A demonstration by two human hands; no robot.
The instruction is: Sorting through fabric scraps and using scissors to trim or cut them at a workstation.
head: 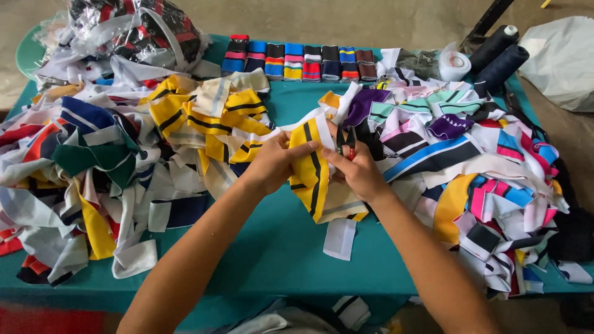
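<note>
both hands pinch one yellow strip (311, 179) — black-striped, white-edged — right hand (357, 171) gripping snips (346, 141).

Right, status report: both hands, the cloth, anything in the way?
Left hand pinching yellow black-striped knit strip. Right hand gripping small red-handled snips at its edge. Loose strip piles crowd both sides of the teal table.

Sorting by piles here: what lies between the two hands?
In the head view, a yellow strip with black stripes spans between the left hand and right hand.
</note>
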